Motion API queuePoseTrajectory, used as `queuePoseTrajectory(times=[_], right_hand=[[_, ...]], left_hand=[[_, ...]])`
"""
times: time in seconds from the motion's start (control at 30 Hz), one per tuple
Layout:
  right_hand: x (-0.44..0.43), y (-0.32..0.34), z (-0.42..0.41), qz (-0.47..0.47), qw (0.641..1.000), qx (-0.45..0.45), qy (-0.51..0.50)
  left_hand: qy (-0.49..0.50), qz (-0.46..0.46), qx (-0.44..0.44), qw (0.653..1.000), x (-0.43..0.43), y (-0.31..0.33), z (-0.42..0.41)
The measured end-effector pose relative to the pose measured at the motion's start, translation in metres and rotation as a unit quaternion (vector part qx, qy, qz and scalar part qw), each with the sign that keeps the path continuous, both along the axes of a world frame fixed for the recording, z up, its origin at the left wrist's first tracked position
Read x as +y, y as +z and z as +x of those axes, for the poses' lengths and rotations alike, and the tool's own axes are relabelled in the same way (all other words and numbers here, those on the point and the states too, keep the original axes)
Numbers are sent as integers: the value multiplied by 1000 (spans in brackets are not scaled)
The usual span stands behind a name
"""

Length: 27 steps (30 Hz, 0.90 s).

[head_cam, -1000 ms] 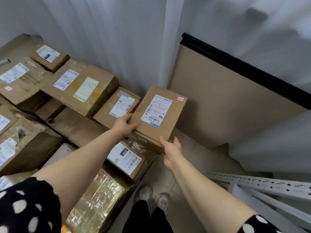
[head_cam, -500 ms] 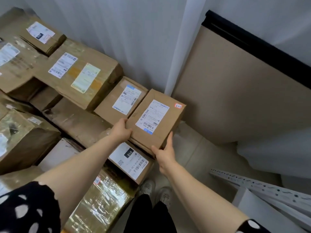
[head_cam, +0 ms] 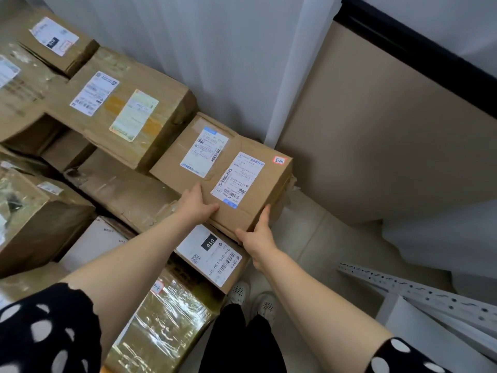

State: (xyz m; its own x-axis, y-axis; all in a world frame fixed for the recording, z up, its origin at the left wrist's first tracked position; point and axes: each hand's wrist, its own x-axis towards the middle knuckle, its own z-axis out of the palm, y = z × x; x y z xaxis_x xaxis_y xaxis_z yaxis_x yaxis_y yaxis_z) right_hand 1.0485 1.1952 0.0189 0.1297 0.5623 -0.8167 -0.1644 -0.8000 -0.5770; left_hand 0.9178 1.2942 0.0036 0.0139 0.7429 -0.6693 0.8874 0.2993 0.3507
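Note:
A small brown cardboard box [head_cam: 271,184] with a white shipping label and a small red-edged sticker lies level at the right end of a pile of parcels. It sits flush against a similar labelled box [head_cam: 174,162] on its left. My left hand [head_cam: 195,205] grips its near left corner, thumb on top. My right hand [head_cam: 258,235] holds the near right corner, thumb up along the side. Its underside is hidden.
Beneath is a box with a white "010" label [head_cam: 212,251], and nearer me a plastic-wrapped box [head_cam: 166,319]. Larger parcels [head_cam: 121,103] fill the left. A beige board [head_cam: 376,130] leans on the curtained wall. White perforated rails [head_cam: 416,289] lie at the right, by my shoes [head_cam: 252,300].
The small box has come down from a tilted, raised hold and now lies level against the neighbouring box. Both hands stayed on its near corners.

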Motion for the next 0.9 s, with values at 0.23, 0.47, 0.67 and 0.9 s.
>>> queuePoseTrajectory(times=[0.23, 0.47, 0.67, 0.9], right_hand=[[0, -9, -1, -19, 1000, -5, -7], [2, -14, -1, -35, 999, -9, -16], [2, -13, 0, -40, 999, -30, -22], [-6, 14, 9, -33, 997, -66, -32]], left_hand=[[-9, -10, 16, 1000, 2, -9, 3], [5, -13, 5, 1000, 5, -14, 3], [0, -11, -10, 1000, 7, -7, 4], [-27, 16, -21, 999, 2, 14, 8]])
